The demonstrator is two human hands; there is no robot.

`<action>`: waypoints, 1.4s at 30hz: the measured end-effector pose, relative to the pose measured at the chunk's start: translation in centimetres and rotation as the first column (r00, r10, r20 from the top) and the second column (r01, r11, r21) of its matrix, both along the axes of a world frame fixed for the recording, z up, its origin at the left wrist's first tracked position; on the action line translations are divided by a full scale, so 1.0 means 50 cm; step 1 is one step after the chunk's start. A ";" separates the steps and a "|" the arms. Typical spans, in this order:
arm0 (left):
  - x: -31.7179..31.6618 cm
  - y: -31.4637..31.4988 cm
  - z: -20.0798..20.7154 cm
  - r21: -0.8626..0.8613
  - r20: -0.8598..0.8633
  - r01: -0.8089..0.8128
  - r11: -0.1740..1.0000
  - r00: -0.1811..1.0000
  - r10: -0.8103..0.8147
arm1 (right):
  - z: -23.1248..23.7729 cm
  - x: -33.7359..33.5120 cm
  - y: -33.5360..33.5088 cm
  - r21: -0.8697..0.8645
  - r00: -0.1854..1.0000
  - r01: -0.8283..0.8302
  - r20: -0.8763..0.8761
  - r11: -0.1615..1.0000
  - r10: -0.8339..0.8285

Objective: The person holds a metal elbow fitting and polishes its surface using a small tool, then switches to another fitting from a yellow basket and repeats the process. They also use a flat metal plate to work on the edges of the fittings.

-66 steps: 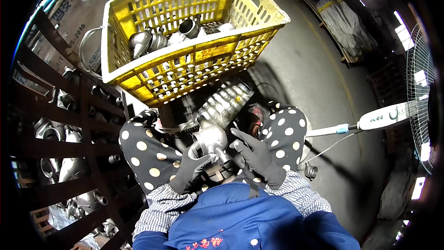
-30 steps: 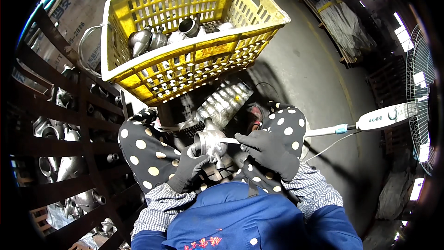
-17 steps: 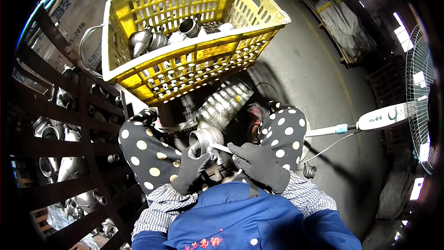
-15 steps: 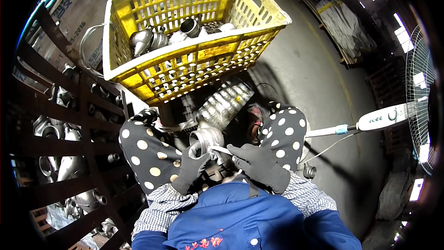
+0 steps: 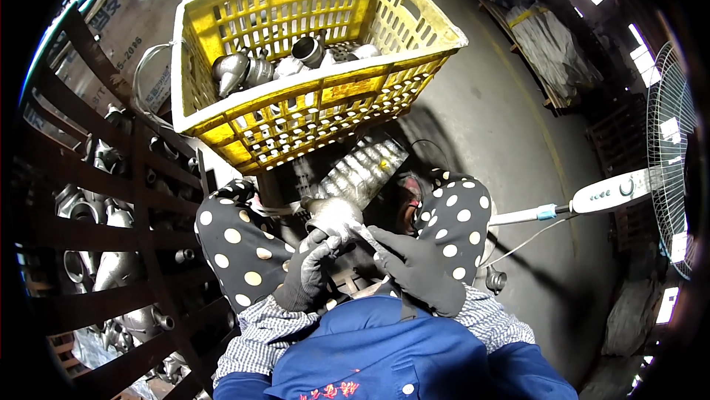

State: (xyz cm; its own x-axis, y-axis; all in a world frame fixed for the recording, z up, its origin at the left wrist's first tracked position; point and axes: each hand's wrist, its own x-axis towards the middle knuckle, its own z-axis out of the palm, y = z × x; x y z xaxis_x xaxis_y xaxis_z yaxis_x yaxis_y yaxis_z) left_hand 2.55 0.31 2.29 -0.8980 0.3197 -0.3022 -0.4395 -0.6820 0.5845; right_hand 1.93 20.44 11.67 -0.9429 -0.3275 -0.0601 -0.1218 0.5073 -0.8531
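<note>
A rounded grey metal casting (image 5: 334, 213) with a tubular neck sits between my knees, above my lap. My left hand (image 5: 303, 273), in a dark grey glove, is closed around its lower left side, the fingertips smeared with pale dust. In my right hand (image 5: 416, 263), gloved alike, a thin pale stick-like tool (image 5: 367, 237) is pinched, its far end meeting the casting's right side. The exact kind of tool cannot be made out. Below the casting, its underside is partly hidden by my fingers.
Ahead stands a yellow plastic crate (image 5: 325, 93) with several metal castings (image 5: 237, 71) inside. A rusty slatted rack (image 5: 144, 207) with more castings is at left. On the right are a fan (image 5: 669, 163) and its pole. One small metal piece (image 5: 495, 279) lies on the floor.
The casting has been turned in my left hand, so its round open end no longer faces up. The thin tool now slants more steeply along the casting's right side.
</note>
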 end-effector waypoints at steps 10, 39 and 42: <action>0.006 0.005 0.000 0.055 -0.031 -0.045 0.997 0.998 0.047 | -0.063 0.011 -0.022 0.173 0.987 -0.045 -0.142 0.984 0.071; 0.009 0.005 -0.027 -0.127 -0.072 -0.063 0.990 0.996 0.054 | -0.035 -0.015 0.003 0.514 0.900 -0.126 -0.301 0.848 0.316; 0.007 0.007 -0.026 -0.147 -0.088 -0.074 0.986 0.994 0.062 | -0.037 -0.019 -0.001 0.507 0.916 -0.128 -0.269 0.852 0.298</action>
